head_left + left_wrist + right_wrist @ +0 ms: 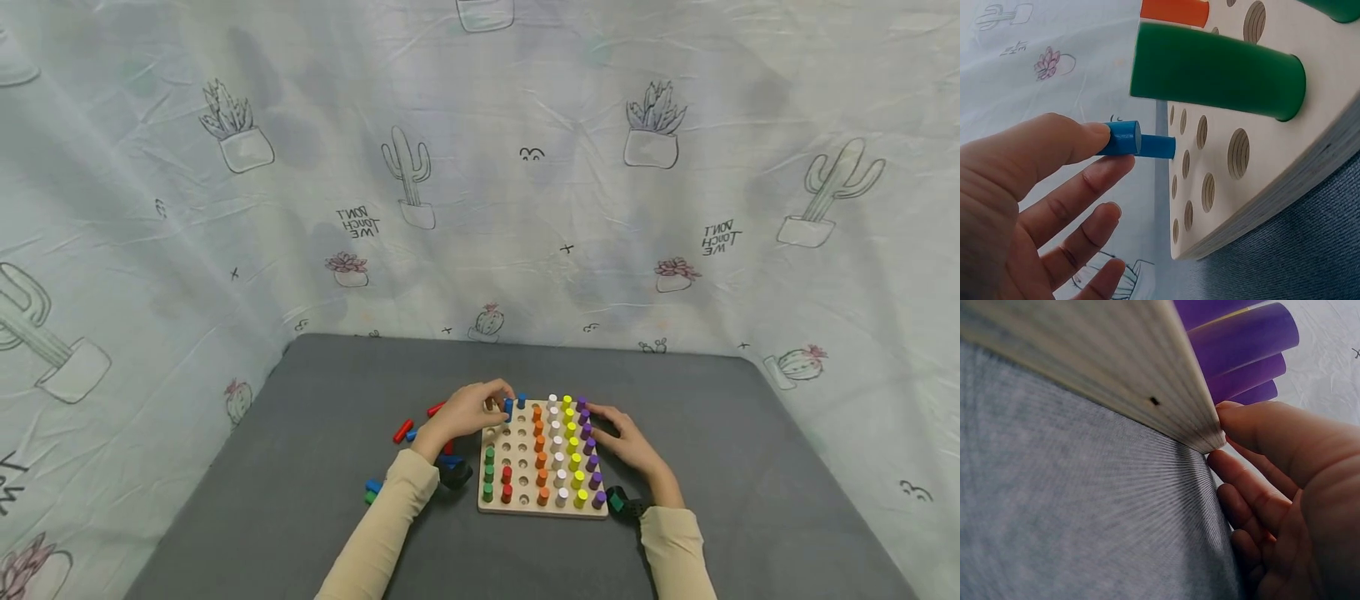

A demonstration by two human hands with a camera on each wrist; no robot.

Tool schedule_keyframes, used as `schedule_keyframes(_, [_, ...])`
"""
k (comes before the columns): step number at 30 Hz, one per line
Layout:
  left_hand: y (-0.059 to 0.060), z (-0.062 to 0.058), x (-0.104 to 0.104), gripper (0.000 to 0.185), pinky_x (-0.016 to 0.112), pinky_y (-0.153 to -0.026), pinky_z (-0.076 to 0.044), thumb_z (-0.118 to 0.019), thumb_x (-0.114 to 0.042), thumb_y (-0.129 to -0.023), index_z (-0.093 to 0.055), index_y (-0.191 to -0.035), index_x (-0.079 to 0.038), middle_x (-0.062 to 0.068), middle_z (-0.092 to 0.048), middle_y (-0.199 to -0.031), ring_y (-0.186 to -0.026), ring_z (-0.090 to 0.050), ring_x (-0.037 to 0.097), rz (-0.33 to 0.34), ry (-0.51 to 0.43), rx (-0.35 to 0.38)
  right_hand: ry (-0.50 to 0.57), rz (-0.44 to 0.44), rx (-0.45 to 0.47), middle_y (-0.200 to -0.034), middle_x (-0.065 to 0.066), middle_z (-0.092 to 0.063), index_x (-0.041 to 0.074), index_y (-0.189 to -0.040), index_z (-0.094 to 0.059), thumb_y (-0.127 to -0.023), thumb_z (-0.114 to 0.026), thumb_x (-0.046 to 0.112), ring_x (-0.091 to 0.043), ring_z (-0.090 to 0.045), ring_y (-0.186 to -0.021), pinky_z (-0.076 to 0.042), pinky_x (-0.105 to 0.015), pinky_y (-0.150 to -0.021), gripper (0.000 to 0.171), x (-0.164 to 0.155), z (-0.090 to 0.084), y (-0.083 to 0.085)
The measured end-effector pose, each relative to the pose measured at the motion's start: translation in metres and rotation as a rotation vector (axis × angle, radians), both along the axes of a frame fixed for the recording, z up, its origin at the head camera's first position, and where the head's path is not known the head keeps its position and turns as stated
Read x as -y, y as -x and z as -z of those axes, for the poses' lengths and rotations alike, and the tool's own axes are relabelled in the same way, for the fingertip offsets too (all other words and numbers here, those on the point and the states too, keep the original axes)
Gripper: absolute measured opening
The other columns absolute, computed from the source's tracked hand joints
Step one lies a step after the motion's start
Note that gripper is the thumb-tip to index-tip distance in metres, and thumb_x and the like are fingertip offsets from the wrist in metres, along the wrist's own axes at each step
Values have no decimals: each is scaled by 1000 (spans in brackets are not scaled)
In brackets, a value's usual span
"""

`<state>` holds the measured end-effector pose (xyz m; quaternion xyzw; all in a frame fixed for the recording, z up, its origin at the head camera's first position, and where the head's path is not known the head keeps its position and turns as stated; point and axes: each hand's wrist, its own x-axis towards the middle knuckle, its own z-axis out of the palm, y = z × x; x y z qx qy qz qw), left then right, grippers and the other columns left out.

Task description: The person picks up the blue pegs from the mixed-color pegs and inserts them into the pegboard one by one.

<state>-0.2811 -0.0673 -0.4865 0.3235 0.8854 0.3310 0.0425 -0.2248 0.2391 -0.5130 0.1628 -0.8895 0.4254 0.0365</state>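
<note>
My left hand (468,410) pinches a blue peg (1124,137) between thumb and index finger, over the far left part of a wooden pegboard (540,512). Another blue peg (521,401) stands in the far row. Green pegs (488,492) and red pegs (506,493) stand near the board's front left. Columns of orange (541,461), white (557,444), yellow (573,446) and purple pegs (588,447) fill its right part. At the board's far right edge, my right hand (626,440) holds on with thumb and fingertips; in the right wrist view part of that contact is hidden.
Loose pegs lie left of the board, among them a red peg (402,431), a blue one (373,486) and a green one (370,497), partly behind the left forearm. The grey tabletop (750,467) meets a patterned cloth (525,208) at its back.
</note>
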Motion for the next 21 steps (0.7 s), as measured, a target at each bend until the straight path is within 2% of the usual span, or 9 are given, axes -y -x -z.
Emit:
schedule_keyframes(3, [1,-1,-2,27,26,-67,-45,-64,-23,-88,-57,-113,-23,-6,-61,-93,-81,-54,9,-2,6,-4,5,11,-3,-129,-26,-48,-4,-130,-48,-90,-57,6,-43,-40,-118,-28,-62,-95,42,-1,5,2])
schedule_keyframes(10, [1,-2,-6,29,25,-68,-45,-65,-23,-87,-57,-115,-21,-6,-63,-93,-81,-54,9,3,18,-5,-12,-2,-13,-130,-25,-48,-2,-131,-48,-90,-58,9,-42,-40,-118,-28,-62,-95,44,-14,33,18])
schedule_keyframes(13, [1,-2,-9,28,25,-66,-45,-64,-22,-88,-57,-115,-19,-4,-63,-94,-80,-55,10,17,11,-1,-26,-13,-10,-130,-22,-48,1,-132,-48,-91,-59,13,-40,-41,-118,-30,-60,-95,45,-19,34,19])
schedule_keyframes(21, [3,0,-14,26,25,-64,-45,-63,-21,-89,-58,-114,-20,-4,-63,-96,-77,-56,10,32,1,30,31,-33,23,-132,-22,-47,3,-132,-49,-90,-60,20,-40,-38,-121,-26,-62,-97,47,-19,33,21])
